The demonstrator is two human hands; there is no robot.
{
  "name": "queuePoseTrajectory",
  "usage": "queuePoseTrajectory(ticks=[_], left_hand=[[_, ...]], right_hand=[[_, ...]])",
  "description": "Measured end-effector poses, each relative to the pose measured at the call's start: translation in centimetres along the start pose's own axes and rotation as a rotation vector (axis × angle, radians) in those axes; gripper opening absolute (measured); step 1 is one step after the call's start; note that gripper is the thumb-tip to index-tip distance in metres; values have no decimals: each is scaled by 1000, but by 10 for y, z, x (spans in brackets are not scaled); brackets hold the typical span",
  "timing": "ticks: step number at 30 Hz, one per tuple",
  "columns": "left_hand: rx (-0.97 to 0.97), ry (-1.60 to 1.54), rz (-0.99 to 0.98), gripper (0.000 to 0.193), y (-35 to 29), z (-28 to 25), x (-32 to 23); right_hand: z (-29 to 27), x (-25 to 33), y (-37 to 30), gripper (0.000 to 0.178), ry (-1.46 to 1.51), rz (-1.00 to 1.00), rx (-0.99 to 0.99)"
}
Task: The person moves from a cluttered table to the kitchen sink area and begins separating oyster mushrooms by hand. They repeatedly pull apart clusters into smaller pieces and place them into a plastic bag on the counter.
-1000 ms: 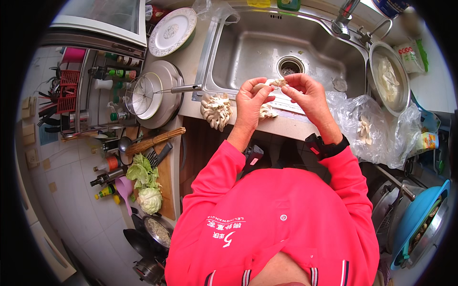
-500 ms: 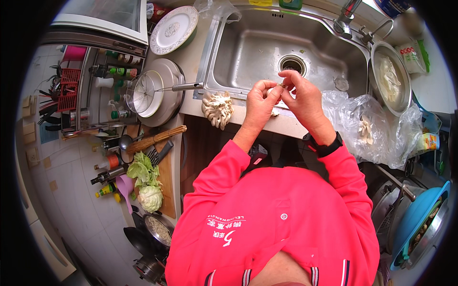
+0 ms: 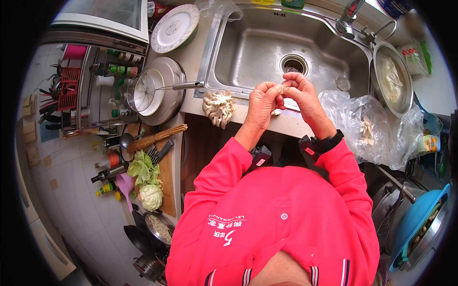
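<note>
Closest in, red sleeves (image 3: 286, 209) reaching forward from the lower edge, a dark watch (image 3: 327, 142) on the right wrist. Just ahead, both hands raised together over the front rim of the sink (image 3: 248, 52): left hand (image 3: 261, 106) and right hand (image 3: 301, 95) with fingertips meeting, pinched from both sides on a small pale piece of mushroom (image 3: 283, 88). Held up and close, seemingly so the piece can be pulled apart over the basin edge and any scraps drop onto steel rather than the floor. Another pale scrap (image 3: 275, 113) lying on the rim just below the hands. To the left of the left hand, a whole cluster of oyster mushrooms (image 3: 218, 107) resting on the counter edge, near enough to grab. To the right, a crumpled clear plastic bag (image 3: 367, 127) with more pale pieces inside, spread open beside the sink. Beyond that, a round metal basin (image 3: 392, 81) holding white pieces in water, parked next to the tap (image 3: 347, 19) for easy filling. Further left, a wire strainer (image 3: 143, 90) sitting in a metal plate, handle pointing toward the sink, and a patterned plate (image 3: 174, 27) behind it. Down the left side, a cutting board (image 3: 167, 176) with leafy cabbage (image 3: 147, 183), a bamboo brush (image 3: 156, 137), bottles on a rack. Far right, a blue lid (image 3: 420, 219) over a pot
</note>
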State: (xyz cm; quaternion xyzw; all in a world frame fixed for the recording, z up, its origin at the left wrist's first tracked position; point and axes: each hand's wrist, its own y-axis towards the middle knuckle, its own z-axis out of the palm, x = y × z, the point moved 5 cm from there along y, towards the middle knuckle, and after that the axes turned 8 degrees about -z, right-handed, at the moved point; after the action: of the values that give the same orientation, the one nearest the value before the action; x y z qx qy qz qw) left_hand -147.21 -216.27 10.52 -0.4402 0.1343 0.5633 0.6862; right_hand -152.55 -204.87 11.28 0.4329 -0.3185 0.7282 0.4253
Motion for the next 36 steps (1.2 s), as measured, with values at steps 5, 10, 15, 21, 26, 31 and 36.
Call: queuePoseTrajectory(ticks=[5, 10, 15, 21, 26, 31, 36], left_hand=[[72, -127, -182, 8, -1, -1, 5], [94, -381, -313, 12, 3, -10, -6], [105, -360, -322, 16, 4, -12, -13], [105, -331, -380, 16, 15, 4, 8], [319, -136, -443, 33, 18, 50, 43], [400, -67, -595, 31, 10, 111, 90], [494, 126, -819, 44, 6, 142, 130]], right_hand=[[-8, -9, 6, 39, 264, 216, 137], [-23, 3, 7, 37, 376, 147, 62], [-53, 35, 23, 35, 22, -118, -11], [-45, 43, 10, 44, -934, -290, -37], [-33, 71, -42, 34, -1035, -617, 15], [-82, 102, -101, 25, -1196, -652, -277], [-185, 116, -158, 22, -1049, -385, -609]])
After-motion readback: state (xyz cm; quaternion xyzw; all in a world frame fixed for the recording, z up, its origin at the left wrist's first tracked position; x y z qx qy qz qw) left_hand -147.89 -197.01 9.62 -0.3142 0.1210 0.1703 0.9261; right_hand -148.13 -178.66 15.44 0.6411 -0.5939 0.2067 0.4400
